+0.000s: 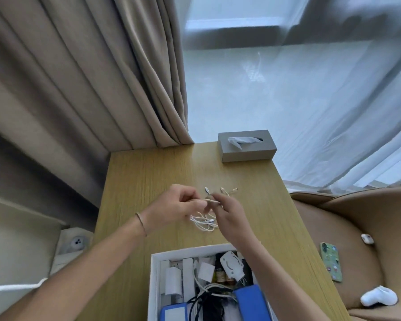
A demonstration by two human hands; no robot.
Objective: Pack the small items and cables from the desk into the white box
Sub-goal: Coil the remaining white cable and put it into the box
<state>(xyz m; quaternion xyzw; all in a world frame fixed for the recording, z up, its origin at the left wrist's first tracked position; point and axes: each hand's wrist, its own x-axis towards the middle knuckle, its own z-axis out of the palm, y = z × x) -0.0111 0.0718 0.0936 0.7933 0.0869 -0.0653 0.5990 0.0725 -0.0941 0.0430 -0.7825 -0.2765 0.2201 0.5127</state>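
Note:
Above the middle of the wooden desk (148,181), my left hand (178,205) and my right hand (229,214) both pinch a thin beige cable (204,200) stretched between them. Its far end with a small plug (206,189) and loops (228,191) trails on the desk beyond my fingers. A tangled white cable (204,222) lies on the desk just under my hands. The white box (153,274) stands at the near edge, holding white adapters, black and white cables, small bottles and blue items.
A grey tissue box (247,145) sits at the desk's far right corner. To the right is a tan chair (357,228) with a phone (331,260), a small white case (367,238) and a white sock (379,297). Curtains hang behind the desk.

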